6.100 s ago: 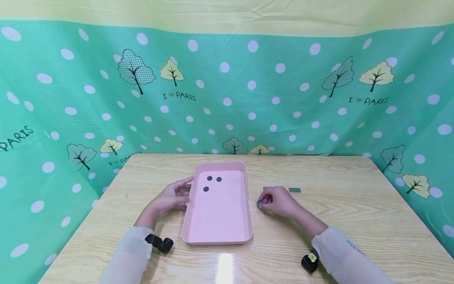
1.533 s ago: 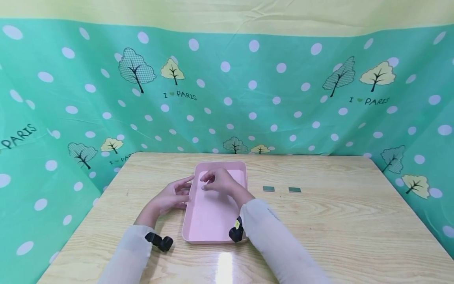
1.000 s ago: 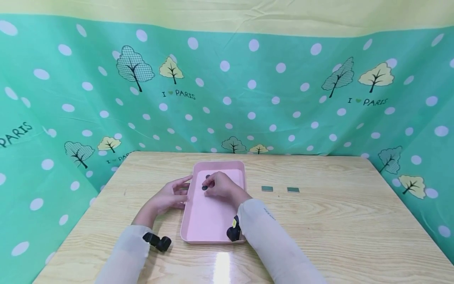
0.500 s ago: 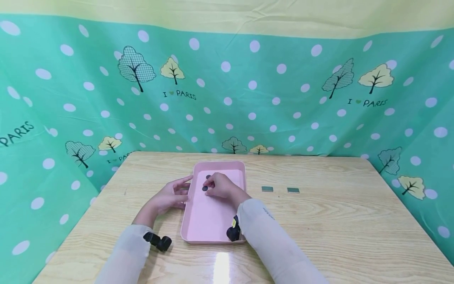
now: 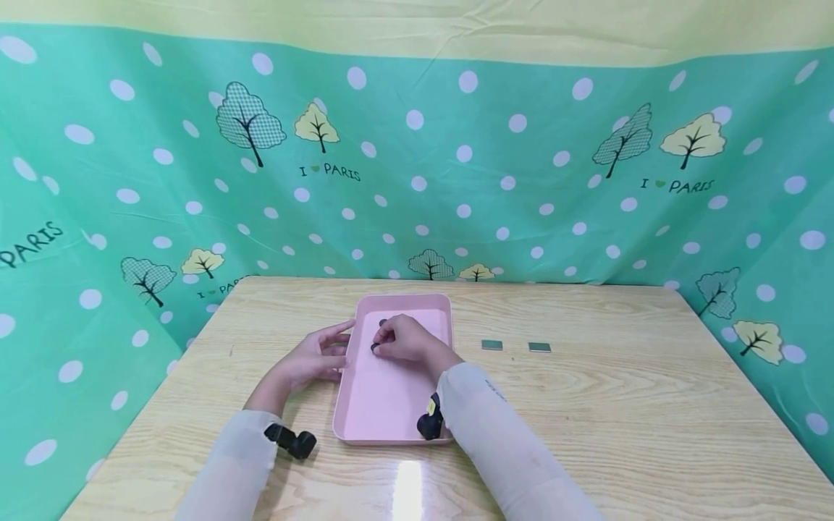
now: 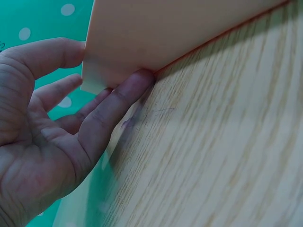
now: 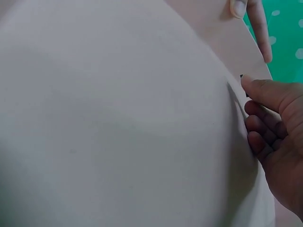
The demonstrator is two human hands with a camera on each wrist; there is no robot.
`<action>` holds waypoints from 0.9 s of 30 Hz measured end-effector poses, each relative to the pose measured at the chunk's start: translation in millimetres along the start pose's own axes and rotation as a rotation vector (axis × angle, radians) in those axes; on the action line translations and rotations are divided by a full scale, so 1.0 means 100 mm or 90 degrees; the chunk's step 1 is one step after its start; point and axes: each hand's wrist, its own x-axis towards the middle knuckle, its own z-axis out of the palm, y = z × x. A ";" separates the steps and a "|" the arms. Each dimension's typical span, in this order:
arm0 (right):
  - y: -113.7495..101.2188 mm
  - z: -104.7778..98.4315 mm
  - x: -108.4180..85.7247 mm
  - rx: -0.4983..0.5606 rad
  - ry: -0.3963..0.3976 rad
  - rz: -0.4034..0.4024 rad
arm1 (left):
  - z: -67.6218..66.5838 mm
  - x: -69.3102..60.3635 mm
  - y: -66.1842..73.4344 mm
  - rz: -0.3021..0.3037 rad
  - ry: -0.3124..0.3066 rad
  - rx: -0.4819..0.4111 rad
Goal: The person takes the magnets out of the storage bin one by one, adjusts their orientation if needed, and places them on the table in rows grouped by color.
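A pink tray [image 5: 374, 412] lies on the wooden table in the head view. My left hand [image 5: 311, 363] touches its left wall from outside, fingers fairly straight; in the left wrist view a fingertip [image 6: 139, 80] meets the wall's lower edge. Over the upper half of the tray, my right hand [image 5: 407, 340] pinches a small dark round disc [image 5: 374, 348] between thumb and finger. Only a dark sliver of the disc [image 7: 242, 76] shows in the right wrist view. Another dark disc [image 5: 383, 323] lies just behind those fingers, partly covered. The hand hides more of the tray floor.
Two small flat grey-green rectangles [image 5: 491, 345] [image 5: 539, 347] lie on the table [image 5: 619, 420] to the right of the tray. A green dotted curtain [image 5: 521, 159] hangs behind and at both sides. Black wrist cameras [image 5: 300, 443] sit on both sleeves.
My right hand came from right of the tray, where it pinched a small round piece, to inside it. In the last half second its fingers have closed around a disc. My left hand stays put.
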 end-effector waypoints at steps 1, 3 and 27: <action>0.00 0.00 0.00 0.004 0.001 -0.003 | 0.00 0.00 0.00 0.001 0.000 0.001; 0.00 -0.01 0.00 0.015 -0.002 -0.007 | 0.00 0.00 0.01 0.004 0.001 0.004; -0.20 -0.27 -0.20 0.093 0.001 -0.008 | 0.00 0.00 0.02 -0.003 0.011 0.017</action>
